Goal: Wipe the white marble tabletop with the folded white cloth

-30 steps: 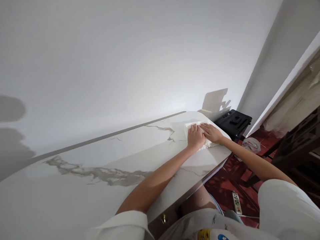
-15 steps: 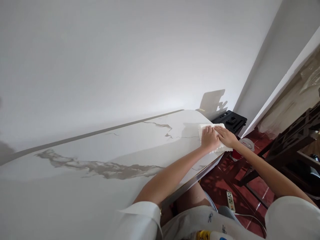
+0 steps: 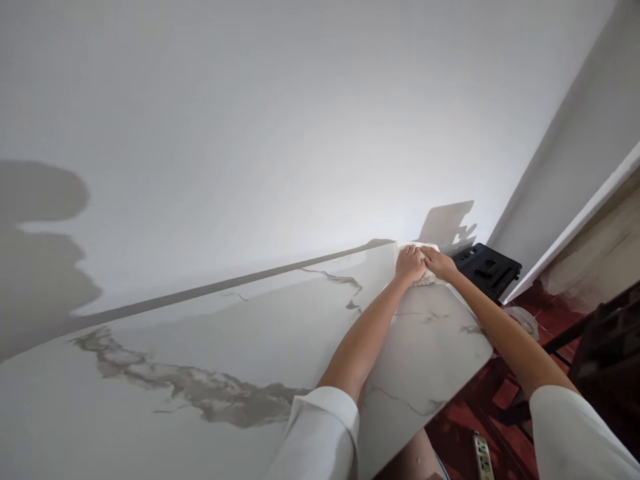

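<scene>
Facing you is a broad, plain white wall (image 3: 250,133), and along its foot runs the long, white tabletop with grey-brown marble veining (image 3: 275,333), its corners rounded. To your right stands a dark brown, wooden-looking piece of furniture (image 3: 607,360), only partly in view, and just past the tabletop's far end sits a boxy black case, apparently hard plastic (image 3: 490,270). Smaller than these is the thing under your palms: a white, soft-looking cloth with a ruffled edge (image 3: 429,277), lying on the tabletop at the rounded far-right corner, close to the wall. It should prove very light and limp, with no stiffness of its own, so expect it to fold or bunch if you push from one edge; on so smooth a surface it will probably slide easily, and nothing about it looks fragile. The best hold is likely flat pressure over its middle, or a pinch at the ruffled border for lifting. Your left hand (image 3: 411,263) rests on the cloth, palm down, fingers mostly extended and together; your right hand (image 3: 439,262) lies beside it in much the same pose, fingertips reaching towards the left. Whether either pinches any fabric underneath, you cannot tell.
</scene>
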{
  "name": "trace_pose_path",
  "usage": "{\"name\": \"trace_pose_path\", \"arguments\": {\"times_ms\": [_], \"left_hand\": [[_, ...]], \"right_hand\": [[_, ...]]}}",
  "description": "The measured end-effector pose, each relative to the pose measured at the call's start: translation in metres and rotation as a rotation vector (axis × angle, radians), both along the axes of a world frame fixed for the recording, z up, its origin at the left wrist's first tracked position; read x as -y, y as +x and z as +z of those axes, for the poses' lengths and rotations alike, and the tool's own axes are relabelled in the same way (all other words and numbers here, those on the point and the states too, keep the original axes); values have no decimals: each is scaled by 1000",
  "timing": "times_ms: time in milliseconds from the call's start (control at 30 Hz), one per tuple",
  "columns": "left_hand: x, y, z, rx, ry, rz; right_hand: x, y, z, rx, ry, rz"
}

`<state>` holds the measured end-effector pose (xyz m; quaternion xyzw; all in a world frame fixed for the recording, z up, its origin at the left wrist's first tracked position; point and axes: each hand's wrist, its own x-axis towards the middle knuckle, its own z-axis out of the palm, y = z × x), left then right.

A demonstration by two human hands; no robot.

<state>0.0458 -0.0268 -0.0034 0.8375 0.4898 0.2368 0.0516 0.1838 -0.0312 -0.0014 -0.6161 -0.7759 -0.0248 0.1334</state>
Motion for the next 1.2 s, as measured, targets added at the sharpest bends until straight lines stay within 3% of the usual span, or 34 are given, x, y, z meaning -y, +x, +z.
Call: {"name": "trace_pose_path", "arguments": {"times_ms": [200, 433, 567, 767, 900, 1100, 1200], "left_hand": [[-33, -38, -2, -1, 16, 58], [-29, -105, -4, -46, 19, 125], [-12, -158, -5, -69, 26, 179], [26, -245, -6, -133, 31, 222], [50, -305, -3, -147, 15, 297], [79, -401, 4, -147, -153, 475], [98, -449, 3, -166, -111, 526]], "right_hand": [[-49, -38, -2, 33, 36, 71], [-47, -106, 1, 35, 70, 203], [-35, -156, 1, -8, 51, 287], [-27, -230, -5, -19, -97, 437], [-13, -292, -8, -9, -8, 529], [21, -399, -9, -17, 56, 598], [40, -451, -7, -37, 52, 625]]}}
